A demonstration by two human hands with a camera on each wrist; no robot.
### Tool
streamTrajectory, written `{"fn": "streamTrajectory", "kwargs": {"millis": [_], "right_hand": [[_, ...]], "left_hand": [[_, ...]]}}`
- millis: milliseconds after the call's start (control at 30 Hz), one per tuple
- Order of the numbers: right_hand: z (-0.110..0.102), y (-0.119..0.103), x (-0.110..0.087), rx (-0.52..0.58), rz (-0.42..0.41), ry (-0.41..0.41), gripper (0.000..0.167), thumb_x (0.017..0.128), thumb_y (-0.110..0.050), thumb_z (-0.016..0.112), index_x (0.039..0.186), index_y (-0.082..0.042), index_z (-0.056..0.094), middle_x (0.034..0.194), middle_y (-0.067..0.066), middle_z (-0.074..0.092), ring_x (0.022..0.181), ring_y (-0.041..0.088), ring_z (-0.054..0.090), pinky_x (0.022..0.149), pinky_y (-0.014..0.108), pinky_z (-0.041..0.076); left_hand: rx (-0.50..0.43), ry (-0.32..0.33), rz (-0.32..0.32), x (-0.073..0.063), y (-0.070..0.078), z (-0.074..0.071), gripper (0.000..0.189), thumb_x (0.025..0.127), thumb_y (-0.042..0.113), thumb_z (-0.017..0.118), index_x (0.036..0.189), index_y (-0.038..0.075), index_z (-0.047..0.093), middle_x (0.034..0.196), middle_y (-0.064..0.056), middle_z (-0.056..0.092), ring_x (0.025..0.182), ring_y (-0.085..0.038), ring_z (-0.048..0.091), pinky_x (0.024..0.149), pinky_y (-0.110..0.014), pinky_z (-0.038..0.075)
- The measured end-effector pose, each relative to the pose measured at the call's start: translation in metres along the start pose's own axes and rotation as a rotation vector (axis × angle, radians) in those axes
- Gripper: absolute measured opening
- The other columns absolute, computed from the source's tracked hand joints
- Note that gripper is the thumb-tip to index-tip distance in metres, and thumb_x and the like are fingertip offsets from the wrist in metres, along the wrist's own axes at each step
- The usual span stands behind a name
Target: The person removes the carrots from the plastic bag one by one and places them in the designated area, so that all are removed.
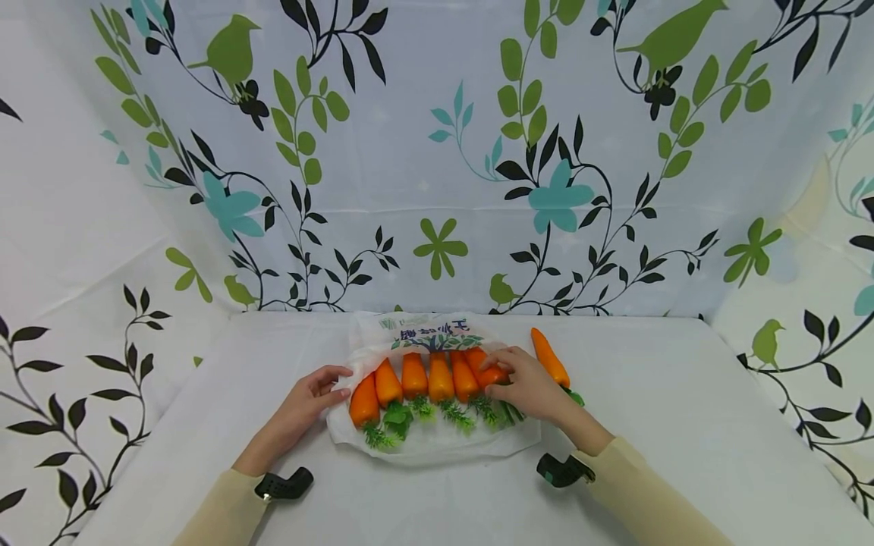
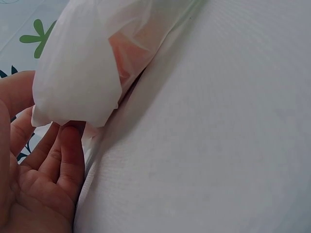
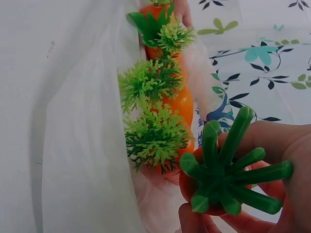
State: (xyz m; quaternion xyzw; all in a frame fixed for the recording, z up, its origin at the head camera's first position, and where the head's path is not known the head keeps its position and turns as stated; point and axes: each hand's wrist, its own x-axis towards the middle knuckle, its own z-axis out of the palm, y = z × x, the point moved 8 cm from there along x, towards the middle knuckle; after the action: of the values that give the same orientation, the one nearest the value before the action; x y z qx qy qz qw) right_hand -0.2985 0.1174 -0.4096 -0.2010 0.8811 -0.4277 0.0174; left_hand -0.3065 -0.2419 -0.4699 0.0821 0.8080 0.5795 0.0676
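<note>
A white plastic bag (image 1: 430,451) with printed writing and a tree lies in the middle of the table. Several orange carrots (image 1: 413,377) lie side by side in its mouth, their leafy green tops (image 3: 155,136) toward me. My left hand (image 1: 310,398) pinches the bag's left edge; the left wrist view shows the thin plastic (image 2: 80,73) between thumb and fingers. With its thumb and fingers, my right hand (image 1: 529,387) grips the rightmost carrot (image 1: 493,376), which has short green stems (image 3: 221,177). The carrots' tips are hidden under the bag's upper layer.
One loose carrot (image 1: 548,356) lies on the table to the right of the bag, its green top partly behind my right wrist. A patterned cloth (image 1: 437,152) hangs behind the white table (image 1: 683,425). Each wrist wears a black camera (image 1: 287,484).
</note>
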Motion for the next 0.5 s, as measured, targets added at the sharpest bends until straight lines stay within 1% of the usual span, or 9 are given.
{"fn": "streamTrajectory", "kwargs": {"millis": [100, 333, 500], "right_hand": [[0.0, -0.002, -0.003, 0.028, 0.015, -0.006, 0.025, 0.087, -0.012, 0.076, 0.111, -0.018, 0.068, 0.125, 0.009, 0.056, 0.116, 0.031, 0.054, 0.099, 0.051, 0.046], [-0.002, -0.004, -0.009, 0.039, 0.033, -0.013, 0.025, 0.089, -0.014, 0.076, 0.111, -0.021, 0.068, 0.121, 0.005, 0.058, 0.114, 0.031, 0.055, 0.098, 0.052, 0.047], [-0.004, -0.005, -0.014, 0.068, 0.036, -0.024, 0.025, 0.089, -0.013, 0.075, 0.112, -0.022, 0.068, 0.127, 0.007, 0.058, 0.114, 0.034, 0.055, 0.095, 0.051, 0.049]], "left_hand": [[0.001, 0.0, 0.001, 0.0, 0.0, 0.0, 0.043, 0.095, 0.022, 0.069, 0.131, 0.004, 0.056, 0.136, -0.017, 0.052, 0.104, -0.024, 0.049, 0.086, -0.019, 0.047], [0.0, 0.002, 0.009, 0.001, -0.001, 0.0, 0.041, 0.095, 0.021, 0.069, 0.131, 0.004, 0.056, 0.133, -0.016, 0.053, 0.1, -0.022, 0.05, 0.083, -0.02, 0.048], [0.003, -0.003, 0.025, 0.001, -0.001, 0.0, 0.041, 0.096, 0.02, 0.068, 0.132, 0.004, 0.056, 0.131, -0.015, 0.054, 0.097, -0.021, 0.049, 0.081, -0.021, 0.047]]}}
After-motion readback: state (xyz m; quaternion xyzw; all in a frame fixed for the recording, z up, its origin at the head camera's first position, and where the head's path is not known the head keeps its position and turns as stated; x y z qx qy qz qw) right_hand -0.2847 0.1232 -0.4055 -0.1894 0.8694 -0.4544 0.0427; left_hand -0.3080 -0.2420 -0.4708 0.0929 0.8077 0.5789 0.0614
